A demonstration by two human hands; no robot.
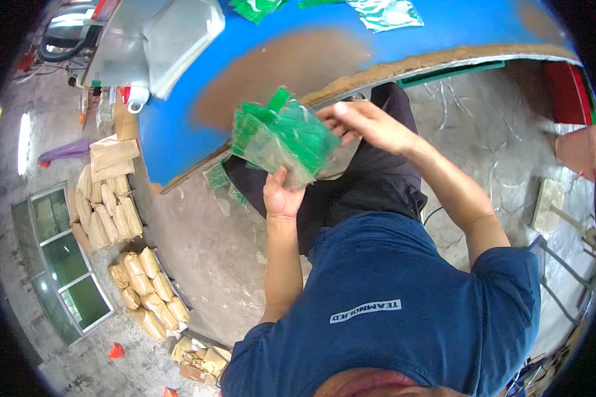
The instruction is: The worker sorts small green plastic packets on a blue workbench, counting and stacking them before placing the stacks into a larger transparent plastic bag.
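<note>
Over my lap, at the table's edge, my left hand [285,196] grips a fanned bunch of flat green-and-clear plastic bags [288,135] from below, thumb on top. The bags lie unevenly over one another, some with green panels and some see-through. At the right side of the bunch, my right hand [364,126] has its fingers curled and the thumb close to them, at the bags' edge. A clear sheet of the same plastic hangs below those fingers. Exactly what the right fingertips pinch is partly hidden.
Ahead lies a blue tabletop [172,132] with worn brown patches. More green packets [387,13] lie at its far side. A grey metal tray [179,46] and a white mug [136,99] are at the left. Brown paper sacks [149,291] are piled on the floor.
</note>
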